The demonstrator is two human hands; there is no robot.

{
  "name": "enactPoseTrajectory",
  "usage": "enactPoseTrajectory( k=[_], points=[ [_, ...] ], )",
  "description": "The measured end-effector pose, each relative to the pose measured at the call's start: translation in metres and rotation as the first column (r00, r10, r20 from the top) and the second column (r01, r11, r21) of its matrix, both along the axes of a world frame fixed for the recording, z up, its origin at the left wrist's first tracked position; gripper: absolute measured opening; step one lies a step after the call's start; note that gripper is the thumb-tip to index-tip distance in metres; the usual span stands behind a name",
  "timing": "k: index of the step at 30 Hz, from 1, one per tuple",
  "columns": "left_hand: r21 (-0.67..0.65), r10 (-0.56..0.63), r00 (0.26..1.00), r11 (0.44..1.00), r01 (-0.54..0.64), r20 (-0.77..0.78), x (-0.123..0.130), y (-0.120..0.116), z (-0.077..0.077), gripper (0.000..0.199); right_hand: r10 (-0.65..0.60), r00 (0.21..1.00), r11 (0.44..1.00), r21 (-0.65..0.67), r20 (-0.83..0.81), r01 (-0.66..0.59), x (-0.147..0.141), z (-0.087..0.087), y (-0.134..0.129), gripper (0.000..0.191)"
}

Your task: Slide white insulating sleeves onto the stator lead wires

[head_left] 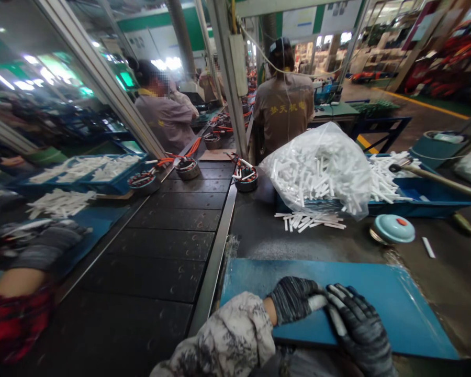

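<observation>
From where I stand, the blue rectangular flat mat point(402, 314) lies on the dark bench, directly in front of the worker. Left hand point(296, 299), in a grey-striped knit glove with pale fingertips: fingers bent, over the mat, tips meeting the other hand. Right hand point(359, 327), gloved alike: fingers extended and close together. I cannot tell whether either hand grips anything; the contact area is hidden.

Beyond the mat, short white stick-shaped pieces point(310, 222) lie loose before a clear plastic bag point(317, 167) filled with similar pieces. The bag leans over a blue shallow tray point(427, 208). Nearer stands a light-blue round container point(394, 229) with a red button.

Left of the mat, a grey metal rail point(219, 246) borders a black slatted conveyor point(165, 246). Across it, a co-worker's gloved hand point(51, 243) is near white pieces.
</observation>
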State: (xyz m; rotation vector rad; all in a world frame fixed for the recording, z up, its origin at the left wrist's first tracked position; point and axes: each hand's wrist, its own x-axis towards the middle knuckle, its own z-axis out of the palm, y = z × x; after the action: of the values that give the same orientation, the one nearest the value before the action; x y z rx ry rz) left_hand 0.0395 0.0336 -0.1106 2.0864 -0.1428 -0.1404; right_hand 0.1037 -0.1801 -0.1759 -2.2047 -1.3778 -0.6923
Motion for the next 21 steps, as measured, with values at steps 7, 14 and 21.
enactPoseTrajectory(
  k=[7,14,21],
  points=[
    [-0.326,-0.008,0.995,0.945,-0.026,-0.102,0.000,0.017,0.017,0.038,-0.008,1.000,1.000,0.017,-0.016,0.008,0.000,0.000,0.002,0.028],
    [-0.106,0.618,0.775,0.787,-0.608,0.135,0.000,0.132,0.066,0.029,-0.013,1.000,1.000,0.024,-0.028,0.014,0.000,0.002,0.002,0.026],
    [0.436,0.793,0.539,0.395,-0.809,0.282,0.006,0.309,0.052,0.047,0.053,0.997,0.999,-0.004,0.060,-0.052,0.012,0.014,0.006,0.024]
  ],
)
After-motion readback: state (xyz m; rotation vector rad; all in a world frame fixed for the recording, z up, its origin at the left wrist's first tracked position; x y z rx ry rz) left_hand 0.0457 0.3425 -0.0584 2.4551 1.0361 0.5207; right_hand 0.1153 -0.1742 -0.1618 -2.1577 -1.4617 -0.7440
